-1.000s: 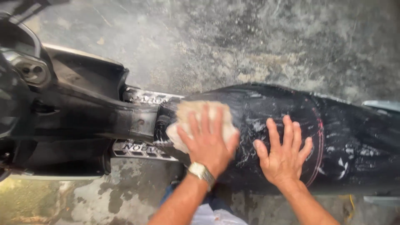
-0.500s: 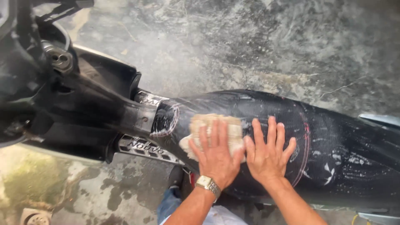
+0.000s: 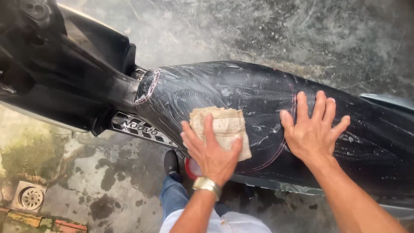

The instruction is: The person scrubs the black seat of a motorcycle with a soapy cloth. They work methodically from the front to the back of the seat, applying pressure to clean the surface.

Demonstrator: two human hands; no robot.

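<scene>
pressing down on a folded tan cloth (image 3: pixel 224 129), the left hand (image 3: pixel 211 151) is lying flat over its near edge with the fingers spread and extended, not curled around it, so the cloth is being pinned against the black scooter seat (image 3: pixel 258 90) rather than gripped. the cloth is sitting on the near side of the seat, toward its front half, with white soapy streaks smeared over the wet vinyl around it. the right hand (image 3: pixel 312 131) is resting palm down on the seat just beside the cloth, apart from it, fingers released and fanned wide, holding nothing. a gold wristwatch (image 3: pixel 207 185) is showing on the left wrist. a silver footboard plate (image 3: pixel 142 128) is lying below the seat's nose, and a round floor drain (image 3: pixel 31 197) is sitting in the wet concrete floor (image 3: pixel 258 30) at lower left.
</scene>
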